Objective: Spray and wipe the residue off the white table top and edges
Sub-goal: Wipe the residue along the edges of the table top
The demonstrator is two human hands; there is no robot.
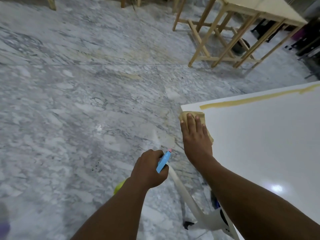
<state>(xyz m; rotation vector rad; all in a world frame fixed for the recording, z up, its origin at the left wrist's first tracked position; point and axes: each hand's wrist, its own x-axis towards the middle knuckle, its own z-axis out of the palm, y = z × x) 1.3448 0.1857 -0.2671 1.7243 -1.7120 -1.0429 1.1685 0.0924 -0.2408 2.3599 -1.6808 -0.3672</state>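
- My right grip (196,135) lies flat, with the fingers straight and close together. It presses a tan cloth (193,113) down, and no finger curls around it.
- The cloth sits on the corner of the white desk (259,144), at the centre right of the frame. It shows past the fingertips and along the right side of the hand, and it reaches to the left edge of that corner.
- My left grip (149,168) is closed around the neck of the spray bottle (163,161), at the lower centre of the frame, off the desk and over the floor.
- The blue head of the bottle points up the frame, and its pink nozzle is near the right wrist without touching it. A yellow-green part of the bottle shows below the left hand.
- A pale streak lies above the nozzle; I cannot tell if it is mist.
- A tan tape strip (251,99) runs along the far edge of the desk top, from near the cloth toward the right border of the frame.
- One white desk leg (181,187) slants down between my two forearms.
- The marble floor (69,101) fills the left half, with some pale stains on it.
- Wooden tables (259,11) stand in the upper right, well apart from the desk.
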